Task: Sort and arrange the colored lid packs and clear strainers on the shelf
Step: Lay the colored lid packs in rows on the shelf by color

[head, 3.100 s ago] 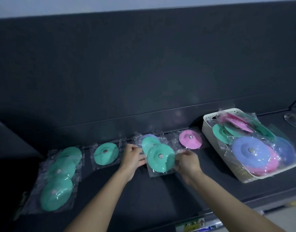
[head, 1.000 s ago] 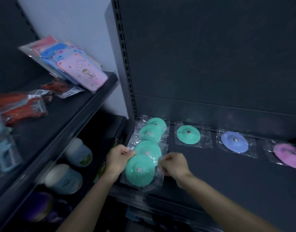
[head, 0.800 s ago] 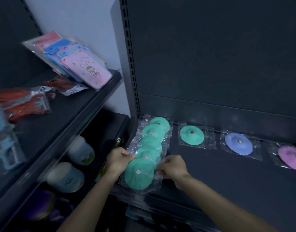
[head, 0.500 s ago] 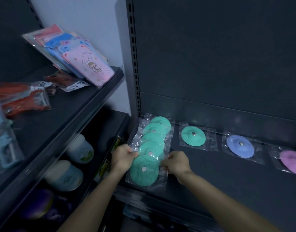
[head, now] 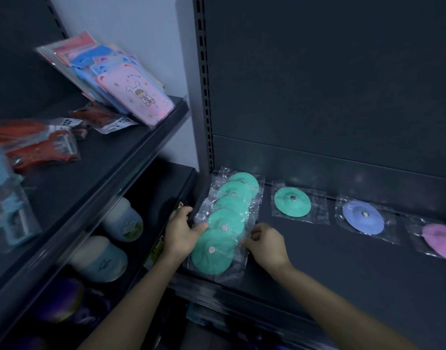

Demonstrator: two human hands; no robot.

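Note:
Several green lid packs in clear bags overlap in a row at the left end of the dark shelf [head: 343, 261], running from the back wall to the front edge. The front green lid pack [head: 213, 251] lies nearest me. My left hand [head: 181, 234] grips its left bag edge with the thumb on top. My right hand [head: 264, 245] pinches the right bag edge. Further right lie a single green lid pack [head: 292, 201], a blue lid pack [head: 363, 217] and a pink lid pack [head: 441, 242], spaced apart along the back.
A perforated upright post [head: 204, 84] borders the shelf on the left. The neighbouring unit holds pink and blue flat packs [head: 131, 94], red packaged items [head: 37, 145] above and white jars [head: 123, 221] below.
Three seconds ago both hands held a green pack near the shelf middle beside a white basket. Since then it has joined the left green row and been slid slightly back over the last second.

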